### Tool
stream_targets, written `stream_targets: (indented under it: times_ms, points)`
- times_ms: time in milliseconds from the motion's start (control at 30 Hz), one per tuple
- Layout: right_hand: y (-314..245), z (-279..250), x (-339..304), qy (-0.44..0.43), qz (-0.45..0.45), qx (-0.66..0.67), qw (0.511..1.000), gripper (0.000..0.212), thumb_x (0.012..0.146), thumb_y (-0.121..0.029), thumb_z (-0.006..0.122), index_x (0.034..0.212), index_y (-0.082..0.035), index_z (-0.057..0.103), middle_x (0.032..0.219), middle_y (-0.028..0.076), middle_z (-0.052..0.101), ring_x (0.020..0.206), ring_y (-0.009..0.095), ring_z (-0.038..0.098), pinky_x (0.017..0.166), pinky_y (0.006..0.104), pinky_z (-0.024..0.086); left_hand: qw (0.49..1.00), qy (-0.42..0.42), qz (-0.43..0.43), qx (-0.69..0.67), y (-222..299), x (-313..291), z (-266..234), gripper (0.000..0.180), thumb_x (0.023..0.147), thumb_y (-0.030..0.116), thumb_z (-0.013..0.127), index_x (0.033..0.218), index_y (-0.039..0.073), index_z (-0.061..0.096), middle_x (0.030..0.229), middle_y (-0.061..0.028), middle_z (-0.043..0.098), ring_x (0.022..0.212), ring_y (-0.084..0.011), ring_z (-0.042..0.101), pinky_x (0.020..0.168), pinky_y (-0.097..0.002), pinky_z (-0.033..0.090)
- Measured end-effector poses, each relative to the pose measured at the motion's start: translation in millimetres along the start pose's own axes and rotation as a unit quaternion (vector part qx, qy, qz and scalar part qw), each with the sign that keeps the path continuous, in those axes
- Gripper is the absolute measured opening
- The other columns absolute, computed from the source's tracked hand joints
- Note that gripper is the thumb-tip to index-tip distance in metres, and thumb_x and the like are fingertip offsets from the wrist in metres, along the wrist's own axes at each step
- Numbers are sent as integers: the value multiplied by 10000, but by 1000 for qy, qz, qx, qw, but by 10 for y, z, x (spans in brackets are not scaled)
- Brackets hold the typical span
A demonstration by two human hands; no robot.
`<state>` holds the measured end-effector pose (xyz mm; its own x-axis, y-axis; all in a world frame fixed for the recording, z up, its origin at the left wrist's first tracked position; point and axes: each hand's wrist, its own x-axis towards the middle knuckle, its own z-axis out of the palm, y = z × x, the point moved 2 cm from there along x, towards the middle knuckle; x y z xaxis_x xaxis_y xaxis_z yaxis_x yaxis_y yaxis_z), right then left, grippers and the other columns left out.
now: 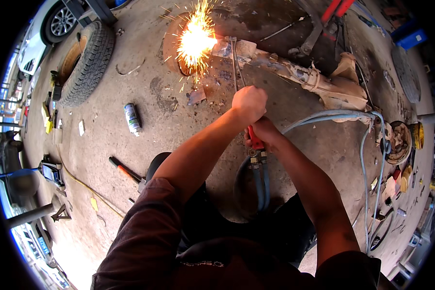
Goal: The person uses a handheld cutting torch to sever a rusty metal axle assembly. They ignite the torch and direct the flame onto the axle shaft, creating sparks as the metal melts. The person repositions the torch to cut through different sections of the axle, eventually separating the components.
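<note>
Both of my hands are closed on a cutting torch, whose red handle point(256, 139) and brass hose fittings point(257, 158) show below them. My left hand point(249, 103) wraps around the torch's metal tubes point(235, 65). Just behind it, my right hand point(263, 132) grips the red handle. The torch head reaches the left end of a long, dirty vehicle axle point(295, 71) lying across the floor. Bright sparks point(196, 42) spray from that end and hide the spot being heated. Two blue hoses point(261, 186) run back from the torch toward my legs.
A tyre point(89, 63) lies at the far left, near a white car point(34, 46). A spray can point(132, 119) and an orange-and-black handle point(123, 167) lie to my left. Looped blue hoses point(343, 115), a rusty round hub point(399, 142) and loose parts spread along the right.
</note>
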<state>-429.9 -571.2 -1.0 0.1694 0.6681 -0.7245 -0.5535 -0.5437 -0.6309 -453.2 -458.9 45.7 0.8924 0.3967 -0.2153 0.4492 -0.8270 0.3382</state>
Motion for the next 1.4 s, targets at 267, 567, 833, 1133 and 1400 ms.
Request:
stream_targets:
  times_ms: [267, 567, 833, 1133, 1400]
  points:
    - [-37, -8, -42, -16, -2, -4, 1000, 298, 1044, -314, 472, 914, -47, 494, 694, 53, 535, 512, 174, 577, 470, 348, 495, 1000, -8, -10, -6, 16, 21, -1, 303, 790, 314, 790, 928, 46, 758, 951, -170, 743, 952, -345, 718, 867, -432, 574]
    - [-66, 9, -79, -12, 4, -22, 1000, 284, 1039, -311, 479, 912, -57, 492, 681, 41, 523, 497, 181, 561, 463, 343, 487, 1000, 3, -6, 9, 17, 16, -24, 303, 798, 324, 789, 927, 51, 763, 952, -171, 744, 959, -331, 721, 861, -423, 577]
    - [-43, -10, -53, -13, -3, -23, 1000, 304, 1044, -322, 473, 901, -56, 497, 681, 52, 544, 508, 184, 577, 473, 356, 499, 1000, 2, -3, 12, 21, 20, 3, 311, 797, 325, 795, 914, 38, 763, 944, -168, 745, 952, -330, 723, 858, -417, 580]
    - [-25, -19, -46, -12, 11, 1, 1000, 321, 1044, -334, 474, 895, -52, 504, 675, 55, 550, 516, 184, 588, 485, 363, 509, 1000, -10, -1, 6, 41, 3, -31, 327, 795, 337, 806, 911, 35, 760, 954, -186, 741, 958, -343, 720, 857, -421, 580]
    - [25, -76, -15, 2, 12, -19, 1000, 341, 1043, -342, 447, 880, -52, 517, 646, 70, 561, 496, 204, 591, 477, 373, 497, 1000, 0, -1, 3, 63, 14, 12, 326, 787, 333, 810, 911, 35, 760, 935, -182, 742, 947, -348, 722, 855, -426, 580]
